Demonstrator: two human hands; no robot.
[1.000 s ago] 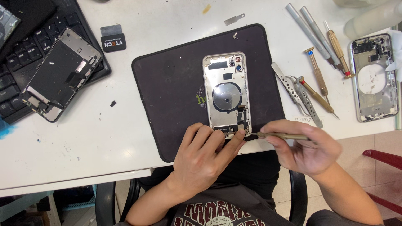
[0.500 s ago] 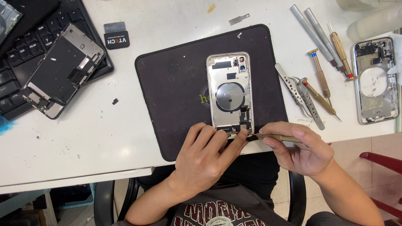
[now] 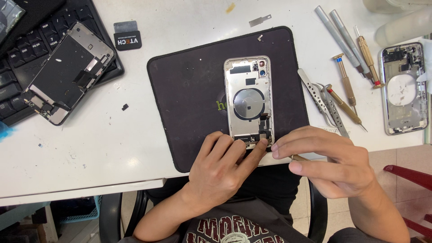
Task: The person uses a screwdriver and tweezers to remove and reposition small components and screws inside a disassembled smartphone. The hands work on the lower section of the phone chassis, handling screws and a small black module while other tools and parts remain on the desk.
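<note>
An opened silver phone housing (image 3: 249, 96) lies upright on a dark work mat (image 3: 189, 94). My left hand (image 3: 222, 168) rests on the mat's near edge, its fingertips pressing on the housing's bottom end. My right hand (image 3: 330, 159) sits just right of that corner, pinching a thin brass-coloured tool (image 3: 300, 158) whose tip is hidden behind my fingers at the housing's lower right corner.
A detached phone screen (image 3: 63, 72) lies on a black keyboard (image 3: 18, 76) at the left. Screwdrivers (image 3: 344, 90) and tweezers (image 3: 317, 96) lie right of the mat, with a second bare phone housing (image 3: 402, 87) beyond. A small black card (image 3: 127, 36) and a metal blade (image 3: 260, 20) lie at the back.
My right hand has turned over the tool, so its fingers now cover the shaft that showed before. My left hand stays on the housing's bottom end.
</note>
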